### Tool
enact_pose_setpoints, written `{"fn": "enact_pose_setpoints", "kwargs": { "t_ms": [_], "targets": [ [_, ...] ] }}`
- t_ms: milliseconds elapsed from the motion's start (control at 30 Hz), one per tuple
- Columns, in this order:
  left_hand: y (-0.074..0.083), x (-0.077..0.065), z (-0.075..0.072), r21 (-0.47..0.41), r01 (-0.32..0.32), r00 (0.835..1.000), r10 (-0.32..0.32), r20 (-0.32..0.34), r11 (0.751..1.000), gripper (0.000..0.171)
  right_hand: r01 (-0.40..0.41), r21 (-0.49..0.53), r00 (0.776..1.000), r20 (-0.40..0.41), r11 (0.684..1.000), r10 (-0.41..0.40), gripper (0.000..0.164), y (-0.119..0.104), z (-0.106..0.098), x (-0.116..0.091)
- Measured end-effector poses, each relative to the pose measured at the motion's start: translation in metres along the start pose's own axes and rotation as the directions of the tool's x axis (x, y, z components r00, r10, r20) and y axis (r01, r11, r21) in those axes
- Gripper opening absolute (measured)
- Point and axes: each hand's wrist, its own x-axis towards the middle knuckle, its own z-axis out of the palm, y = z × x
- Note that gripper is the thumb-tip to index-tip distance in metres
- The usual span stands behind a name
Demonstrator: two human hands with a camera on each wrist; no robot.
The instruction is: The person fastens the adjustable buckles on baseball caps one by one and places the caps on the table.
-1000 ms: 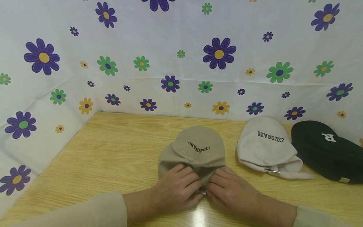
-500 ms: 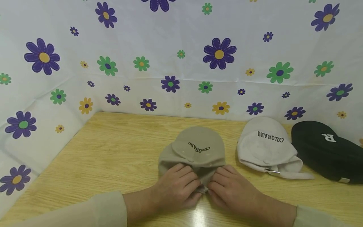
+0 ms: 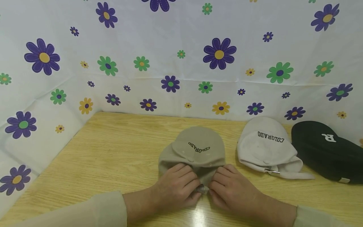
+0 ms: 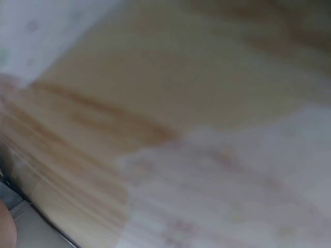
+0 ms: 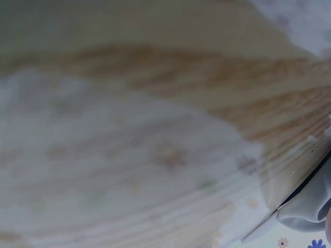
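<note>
A khaki baseball cap (image 3: pixel 202 134) lies on the wooden table in the middle of the head view, its dark COLORADO lettering upside down. Both hands work at the near side of it, where the strap is. My left hand (image 3: pixel 176 188) pinches the strap from the left, fingers curled over the edge of the cap. From the other side my right hand (image 3: pixel 234 189) grips the cap edge and strap end. Between the thumbs shows a small metal buckle (image 3: pixel 202 189). The fingertips are partly hidden under the fabric. Neither wrist view shows fingers clearly; both are blurred.
To the right sits an off-white COLORADO cap (image 3: pixel 263 145) with its buckled strap trailing toward me. A black cap (image 3: pixel 326 154) with a white R stands beside it. White cloth with printed flowers (image 3: pixel 181 31) walls the wooden table (image 3: pixel 113 142) behind and at left.
My hands have drawn very slightly apart, and the buckle between them has shifted and turned, now showing more plainly. The khaki cap and the other caps stay where they were.
</note>
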Motion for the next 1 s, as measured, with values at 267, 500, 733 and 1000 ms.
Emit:
{"fn": "enact_pose_setpoints", "kwargs": {
  "t_ms": [267, 500, 733, 1000],
  "targets": [
    [-0.0002, 0.0002, 0.0, -0.002, 0.003, 1.0, -0.003, -0.002, 1.0, 0.016, -0.003, -0.011, 1.0, -0.017, 1.0, 0.003, 0.028, 0.0, -0.0003, 0.0003],
    [-0.0004, -0.0002, 0.0001, 0.0, 0.007, 1.0, -0.007, -0.002, 1.0, 0.016, -0.014, -0.014, 1.0, -0.025, 1.0, 0.014, 0.024, 0.0001, -0.001, 0.0006],
    [-0.0004, 0.0002, -0.0002, 0.007, 0.013, 1.0, -0.013, 0.004, 1.0, 0.016, -0.031, -0.005, 0.999, -0.027, 0.999, 0.031, 0.024, 0.0001, -0.0018, 0.0012],
    [-0.0009, -0.0003, -0.0011, 0.006, 0.01, 1.0, -0.011, 0.016, 1.0, 0.018, -0.026, -0.004, 0.998, -0.061, 1.0, 0.026, 0.022, 0.0001, -0.0011, 0.002]
  ]
}}
